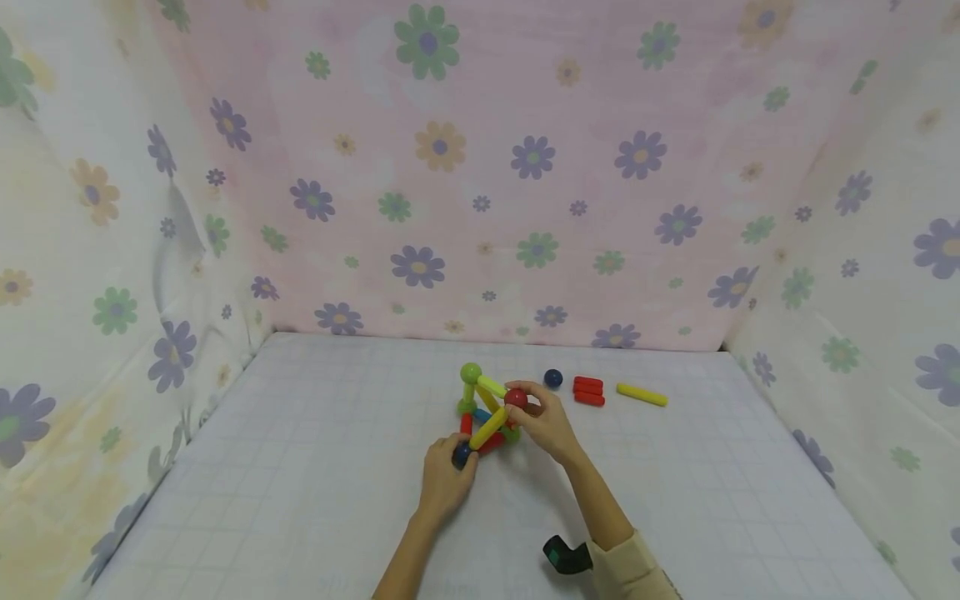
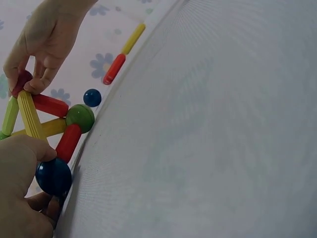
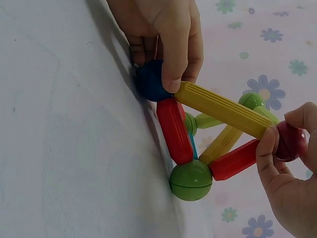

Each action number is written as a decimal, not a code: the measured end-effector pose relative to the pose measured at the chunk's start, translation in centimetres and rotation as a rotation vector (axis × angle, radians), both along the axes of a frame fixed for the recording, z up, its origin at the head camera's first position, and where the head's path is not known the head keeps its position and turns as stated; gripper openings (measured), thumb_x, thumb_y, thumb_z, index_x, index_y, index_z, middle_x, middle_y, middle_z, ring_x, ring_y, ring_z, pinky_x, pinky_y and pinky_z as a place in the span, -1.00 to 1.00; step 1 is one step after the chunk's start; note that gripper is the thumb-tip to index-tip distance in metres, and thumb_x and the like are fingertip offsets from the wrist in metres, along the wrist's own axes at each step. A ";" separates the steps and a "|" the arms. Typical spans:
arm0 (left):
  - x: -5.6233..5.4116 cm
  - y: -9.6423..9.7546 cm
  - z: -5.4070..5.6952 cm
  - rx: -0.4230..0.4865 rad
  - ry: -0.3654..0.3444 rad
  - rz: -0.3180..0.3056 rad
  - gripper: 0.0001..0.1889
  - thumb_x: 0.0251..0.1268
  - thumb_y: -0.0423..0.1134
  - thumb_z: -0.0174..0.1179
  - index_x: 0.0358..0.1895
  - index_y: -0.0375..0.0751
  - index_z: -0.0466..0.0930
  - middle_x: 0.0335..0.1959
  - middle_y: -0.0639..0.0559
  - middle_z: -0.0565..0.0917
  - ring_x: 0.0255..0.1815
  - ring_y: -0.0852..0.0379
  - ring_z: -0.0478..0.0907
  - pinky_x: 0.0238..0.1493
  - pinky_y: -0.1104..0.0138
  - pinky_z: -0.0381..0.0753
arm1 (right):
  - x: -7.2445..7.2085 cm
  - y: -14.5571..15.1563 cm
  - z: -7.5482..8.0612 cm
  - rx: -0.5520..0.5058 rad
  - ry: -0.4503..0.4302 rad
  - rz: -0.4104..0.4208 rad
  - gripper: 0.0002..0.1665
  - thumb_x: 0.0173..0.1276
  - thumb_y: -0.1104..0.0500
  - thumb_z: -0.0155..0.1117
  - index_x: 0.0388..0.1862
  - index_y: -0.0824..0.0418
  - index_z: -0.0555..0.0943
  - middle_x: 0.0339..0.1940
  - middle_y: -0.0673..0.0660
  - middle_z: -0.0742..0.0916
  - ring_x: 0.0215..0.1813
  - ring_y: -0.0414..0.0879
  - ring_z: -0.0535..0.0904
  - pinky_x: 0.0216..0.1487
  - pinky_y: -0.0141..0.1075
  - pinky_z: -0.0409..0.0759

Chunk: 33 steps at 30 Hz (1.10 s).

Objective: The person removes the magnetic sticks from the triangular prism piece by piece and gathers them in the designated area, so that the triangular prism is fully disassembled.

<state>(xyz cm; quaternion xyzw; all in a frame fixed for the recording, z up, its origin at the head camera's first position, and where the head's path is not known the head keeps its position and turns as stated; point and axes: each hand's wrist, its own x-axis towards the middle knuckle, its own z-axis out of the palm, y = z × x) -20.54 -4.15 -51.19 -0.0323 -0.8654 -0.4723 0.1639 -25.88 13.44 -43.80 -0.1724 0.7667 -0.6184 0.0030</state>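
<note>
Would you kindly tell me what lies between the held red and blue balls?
A yellow rod runs from the blue ball to the red ball; the right wrist view shows this.

Your left forearm runs up from the lower edge of the head view and leans inward, your left hand curled in a grip with the thumb set opposite the fingers. Your right forearm slants in from the other side, and your right hand, a little farther forward, pinches between thumb and bent fingers, near the left but apart.
</note>
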 end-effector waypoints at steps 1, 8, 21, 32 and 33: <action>0.0 0.0 0.0 -0.002 0.001 0.002 -0.76 0.06 -0.34 0.24 -0.15 -0.25 0.61 -0.25 -0.14 0.61 -0.14 -0.08 0.52 -0.08 0.01 0.49 | 0.3 -0.1 0.4 0.016 0.020 -0.002 -0.61 0.27 0.37 0.19 0.09 0.43 0.48 0.04 0.36 0.55 -0.10 0.12 0.61 -0.12 -0.30 0.62; 0.0 0.0 0.0 0.004 -0.003 0.017 -0.78 0.03 -0.34 0.24 -0.19 -0.25 0.61 -0.27 -0.12 0.61 -0.15 -0.06 0.53 -0.08 0.03 0.49 | 1.2 -0.3 1.8 0.040 0.044 -0.047 -0.60 0.14 0.45 0.28 -0.01 0.49 0.51 -0.11 0.35 0.57 -0.28 0.03 0.61 -0.25 -0.40 0.61; 0.1 0.1 0.0 0.024 0.010 0.003 -0.77 0.04 -0.35 0.24 -0.18 -0.29 0.62 -0.26 -0.13 0.62 -0.13 -0.08 0.54 -0.04 0.00 0.50 | 0.7 0.3 1.6 -0.055 -0.120 -0.047 -0.54 0.26 0.31 0.25 0.11 0.48 0.45 -0.08 0.33 0.61 -0.21 -0.07 0.67 -0.12 -0.34 0.61; 0.2 0.1 -0.1 0.034 0.022 0.004 -0.78 0.03 -0.36 0.26 -0.20 -0.29 0.63 -0.28 -0.11 0.63 -0.14 -0.07 0.55 -0.05 0.01 0.51 | -0.9 1.3 -1.2 -0.165 -0.130 0.062 -0.63 0.35 0.26 0.17 0.07 0.45 0.46 -0.04 0.50 0.57 -0.28 -0.14 0.61 -0.16 -0.36 0.61; 0.2 0.1 -0.2 0.033 0.025 0.005 -0.78 0.02 -0.36 0.27 -0.20 -0.29 0.63 -0.28 -0.11 0.63 -0.14 -0.07 0.55 -0.05 0.01 0.51 | -0.9 1.3 -1.3 -0.168 -0.108 0.068 -0.66 0.35 0.27 0.16 0.03 0.47 0.47 -0.06 0.48 0.59 -0.30 -0.15 0.60 -0.19 -0.38 0.61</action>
